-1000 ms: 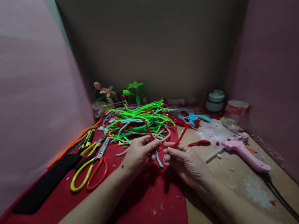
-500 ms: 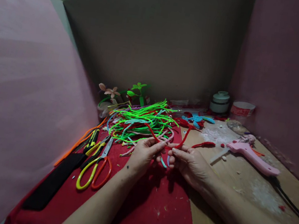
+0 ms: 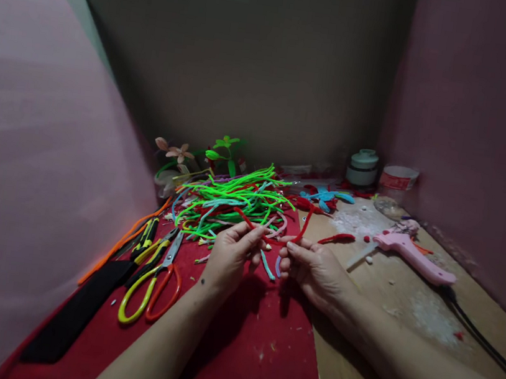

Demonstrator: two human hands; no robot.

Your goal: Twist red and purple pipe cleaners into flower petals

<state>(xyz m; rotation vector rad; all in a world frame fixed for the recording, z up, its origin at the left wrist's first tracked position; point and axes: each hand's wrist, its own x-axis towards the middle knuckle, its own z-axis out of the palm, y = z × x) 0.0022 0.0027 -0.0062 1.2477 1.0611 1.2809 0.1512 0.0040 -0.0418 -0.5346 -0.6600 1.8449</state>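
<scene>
Between both hands a red pipe cleaner (image 3: 305,225) is held over the table, its two ends bent upward. My left hand (image 3: 235,253) pinches it between thumb and fingertips on the left. On the right, my right hand (image 3: 314,272) grips the same piece with thumb and forefinger. Just beyond my left hand spreads a heap of pipe cleaners (image 3: 233,196), mostly bright green, with red, pale blue and pink ones mixed in. A short pale blue piece (image 3: 267,267) shows in the gap between my hands, lower than the red one.
Scissors (image 3: 160,277) with yellow and red handles lie left, beside pliers (image 3: 152,254) and a black strip (image 3: 78,309). A pink glue gun (image 3: 417,256) rests on a brown board (image 3: 351,360) at right. A blue pipe-cleaner shape (image 3: 325,196) and a lidded jar (image 3: 362,167) are behind.
My hands have drawn slightly apart, widening the red pipe cleaner's middle stretch between them. The whole view has shifted a little, so things appear further left.
</scene>
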